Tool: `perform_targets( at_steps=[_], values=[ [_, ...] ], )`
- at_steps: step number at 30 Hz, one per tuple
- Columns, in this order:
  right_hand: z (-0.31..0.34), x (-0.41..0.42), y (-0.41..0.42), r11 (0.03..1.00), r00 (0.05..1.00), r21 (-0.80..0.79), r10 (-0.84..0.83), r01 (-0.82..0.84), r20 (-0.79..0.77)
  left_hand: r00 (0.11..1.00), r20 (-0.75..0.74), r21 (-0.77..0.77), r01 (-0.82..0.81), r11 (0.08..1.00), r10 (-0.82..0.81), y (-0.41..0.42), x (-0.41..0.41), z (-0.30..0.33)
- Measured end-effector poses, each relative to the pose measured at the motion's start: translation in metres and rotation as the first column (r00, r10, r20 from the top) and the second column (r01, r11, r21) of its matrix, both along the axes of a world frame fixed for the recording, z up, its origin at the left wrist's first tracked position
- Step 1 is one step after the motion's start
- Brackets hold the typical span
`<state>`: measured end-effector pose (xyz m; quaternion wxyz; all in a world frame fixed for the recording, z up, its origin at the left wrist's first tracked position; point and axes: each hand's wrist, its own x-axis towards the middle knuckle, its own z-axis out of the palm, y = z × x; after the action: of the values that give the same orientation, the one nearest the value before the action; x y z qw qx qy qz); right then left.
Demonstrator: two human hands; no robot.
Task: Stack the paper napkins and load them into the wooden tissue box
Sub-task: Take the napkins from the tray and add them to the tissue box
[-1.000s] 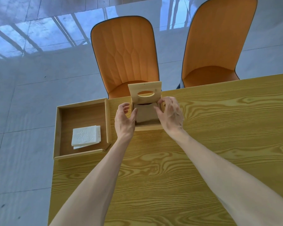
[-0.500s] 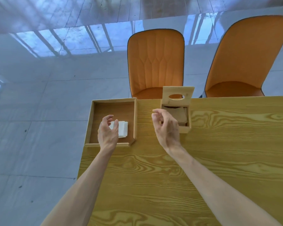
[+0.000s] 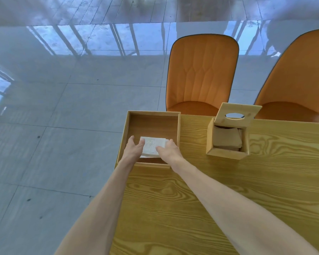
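Bright, cool daylight, soft shadows.
Window glare on glossy floor [image 3: 77, 41]; wide-angle bowing at edges; far top slightly smeared.

Both hands [image 3: 151, 150] extended; fingers spread.

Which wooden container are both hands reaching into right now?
The shallow open tray at the table's left edge, holding white napkins; the lidded tissue box sits untouched to its right.

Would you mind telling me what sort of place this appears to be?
Probably a dining area, in a home or a showroom: a wood-grain table, two orange upholstered chairs drawn up to it, and a glossy tiled floor mirroring window frames.
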<state>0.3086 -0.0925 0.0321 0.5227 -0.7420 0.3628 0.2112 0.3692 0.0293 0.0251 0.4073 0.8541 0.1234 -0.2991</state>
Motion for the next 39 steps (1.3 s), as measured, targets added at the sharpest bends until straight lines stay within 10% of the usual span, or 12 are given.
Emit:
perform_targets(
  at_steps=[13,32,39],
  values=[
    [-0.02,0.021,0.004,0.98,0.974,-0.04,-0.199,0.196,-0.106,0.988,-0.125,0.02,-0.094,0.995,0.095,0.014,0.017,-0.021],
    [-0.018,-0.005,-0.012,0.916,0.91,-0.363,0.288,-0.172,0.297,0.965,0.047,-0.135,0.263,0.955,-0.259,0.034,0.015,-0.012],
    [-0.026,-0.011,-0.027,0.757,0.878,-0.598,0.446,-0.264,0.176,0.904,0.092,-0.064,0.423,0.904,-0.417,0.038,0.009,-0.014]
  ],
)
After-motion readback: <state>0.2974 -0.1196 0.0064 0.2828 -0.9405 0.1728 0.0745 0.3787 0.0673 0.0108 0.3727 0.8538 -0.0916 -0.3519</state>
